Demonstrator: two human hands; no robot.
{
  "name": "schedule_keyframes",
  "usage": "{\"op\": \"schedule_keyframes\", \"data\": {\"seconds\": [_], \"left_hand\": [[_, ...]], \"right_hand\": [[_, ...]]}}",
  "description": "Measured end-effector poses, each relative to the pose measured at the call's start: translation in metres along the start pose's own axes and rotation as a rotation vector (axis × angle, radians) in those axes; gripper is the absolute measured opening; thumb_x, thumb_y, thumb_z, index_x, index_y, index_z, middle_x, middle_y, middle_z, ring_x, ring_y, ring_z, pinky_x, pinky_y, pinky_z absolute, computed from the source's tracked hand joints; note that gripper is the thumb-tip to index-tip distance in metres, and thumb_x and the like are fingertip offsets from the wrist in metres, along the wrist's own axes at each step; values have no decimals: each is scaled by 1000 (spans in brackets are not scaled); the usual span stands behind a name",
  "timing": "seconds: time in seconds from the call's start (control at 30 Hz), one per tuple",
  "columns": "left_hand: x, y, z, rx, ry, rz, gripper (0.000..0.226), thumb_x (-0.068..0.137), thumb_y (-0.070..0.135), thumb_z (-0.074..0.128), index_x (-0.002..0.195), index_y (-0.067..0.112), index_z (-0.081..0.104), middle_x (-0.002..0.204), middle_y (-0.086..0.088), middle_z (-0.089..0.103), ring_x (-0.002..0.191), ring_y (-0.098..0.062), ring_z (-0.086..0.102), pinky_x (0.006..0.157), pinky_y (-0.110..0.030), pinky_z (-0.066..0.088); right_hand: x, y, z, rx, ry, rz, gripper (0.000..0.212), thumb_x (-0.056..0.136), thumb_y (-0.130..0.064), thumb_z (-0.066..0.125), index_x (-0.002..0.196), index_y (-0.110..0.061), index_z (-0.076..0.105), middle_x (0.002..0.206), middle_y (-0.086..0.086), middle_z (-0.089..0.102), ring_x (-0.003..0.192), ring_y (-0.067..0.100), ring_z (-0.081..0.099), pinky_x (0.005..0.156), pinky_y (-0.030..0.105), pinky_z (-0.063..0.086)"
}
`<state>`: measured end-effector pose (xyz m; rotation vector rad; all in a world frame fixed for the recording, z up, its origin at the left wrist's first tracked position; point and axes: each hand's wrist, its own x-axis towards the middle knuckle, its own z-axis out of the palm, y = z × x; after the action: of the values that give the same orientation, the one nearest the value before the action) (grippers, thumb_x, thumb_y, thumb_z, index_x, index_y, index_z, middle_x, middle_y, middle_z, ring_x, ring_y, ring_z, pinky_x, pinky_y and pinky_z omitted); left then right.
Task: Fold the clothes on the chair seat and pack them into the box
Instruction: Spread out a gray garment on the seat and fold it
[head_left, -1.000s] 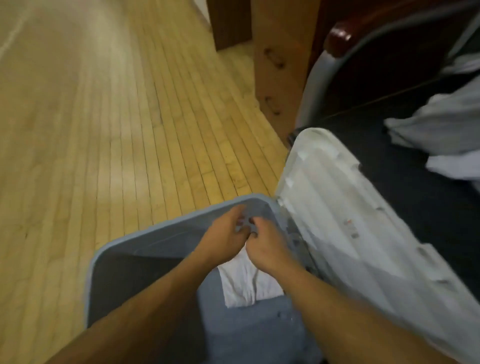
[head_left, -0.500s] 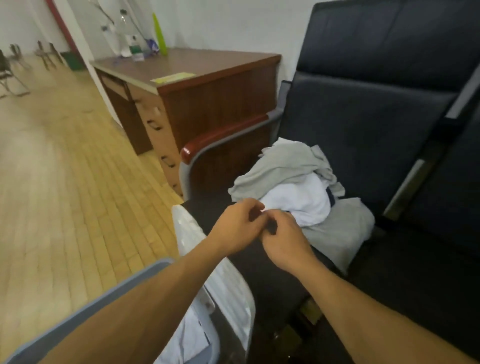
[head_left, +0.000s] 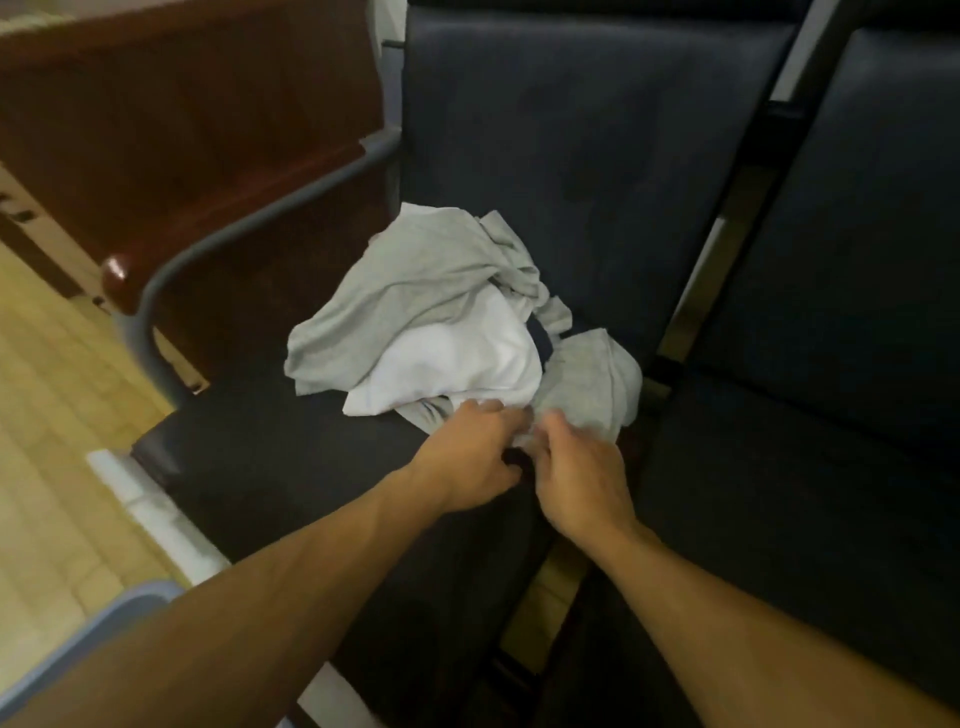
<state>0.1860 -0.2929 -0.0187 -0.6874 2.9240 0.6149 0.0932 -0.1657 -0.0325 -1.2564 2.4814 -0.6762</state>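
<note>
From the head view, both hands, left hand (head_left: 470, 457) and right hand (head_left: 582, 470), reach the near edge of the clothes pile (head_left: 447, 322), grip unclear in the blur, so at least 3 garments remain unfolded on the chair seat (head_left: 270, 457), with the box (head_left: 83, 629) behind the left forearm.

The chair seat (head_left: 291, 447) and chair backrest (head_left: 571, 130) are dark navy, unpatterned. The pile at frame centre holds a light grey garment (head_left: 415, 280), a plain white garment (head_left: 457, 358) and a second light grey piece (head_left: 592, 384); a dark navy strip (head_left: 542, 339) shows between them. The armrest (head_left: 156, 249) is glossy reddish-brown on a grey metal tube. The desk (head_left: 156, 104), upper left, is dark reddish-brown. The floor (head_left: 47, 415) is pale yellow wood strips. The box rim (head_left: 93, 639), lower left, is blue-grey; the lid (head_left: 150, 509) is translucent white.
</note>
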Motion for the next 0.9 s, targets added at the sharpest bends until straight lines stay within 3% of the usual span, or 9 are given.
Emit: {"op": "schedule_keyframes", "data": {"seconds": [0.1,0.2,0.27,0.43,0.53,0.57,0.67,0.77,0.9], "left_hand": [[2,-4,-12,-129,51,-95,13,89,22,64,102,20,62,105,-5,70,99,-27,64,88,-45,53],[-2,-5,-59,-191,167,-267,22,90,23,58,110,24,66,106,-9,72,92,-29,67,80,-44,57],[-9,-3,-99,-242,241,-288,23,85,13,54,102,27,62,101,-14,71,83,-30,67,70,-43,58],[-48,34,-209,-458,674,-207,19,94,1,52,101,12,67,97,-7,69,93,-25,65,85,-41,54],[-87,59,-288,-605,947,-242,18,98,2,44,103,11,59,99,-6,61,97,-26,60,82,-39,51],[-98,65,-311,-626,999,-241,18,99,3,42,105,11,57,99,-6,59,97,-26,58,80,-37,48],[-130,88,-359,-560,995,-144,21,98,0,41,108,7,58,101,-8,59,93,-22,56,75,-29,46],[-155,114,-377,-553,882,-7,28,92,-4,41,102,5,66,101,-15,68,94,-26,62,78,-37,52],[-176,162,-378,-728,671,37,29,98,3,44,109,9,71,104,-17,72,99,-32,69,88,-45,59]], "right_hand": [[9,-35,-26,377,3,89,17,107,-34,37,102,-20,46,87,-1,57,79,15,59,67,37,52],[15,-78,-70,464,42,84,18,108,-32,34,109,-18,45,89,-4,52,85,16,57,73,34,46],[13,-105,-101,478,73,53,19,108,-32,36,111,-18,47,88,-7,50,88,16,55,75,33,43],[-14,-170,-179,477,81,-176,22,96,-32,63,111,-19,53,93,-6,60,83,12,58,68,30,47],[-31,-219,-227,298,130,-287,8,97,-17,57,92,-20,52,89,-1,57,79,21,55,62,33,38],[-35,-231,-238,273,161,-296,16,98,-16,53,84,-21,50,84,0,54,74,22,52,59,33,36],[-49,-255,-263,351,241,-309,17,103,-22,48,86,-21,51,86,-1,54,75,19,52,60,32,37],[-66,-270,-285,607,268,-259,15,104,-23,47,109,-13,57,100,5,61,88,21,59,69,33,51],[-96,-282,-322,825,271,-221,19,103,-20,50,103,-14,68,100,13,71,96,30,68,87,52,58]]}}
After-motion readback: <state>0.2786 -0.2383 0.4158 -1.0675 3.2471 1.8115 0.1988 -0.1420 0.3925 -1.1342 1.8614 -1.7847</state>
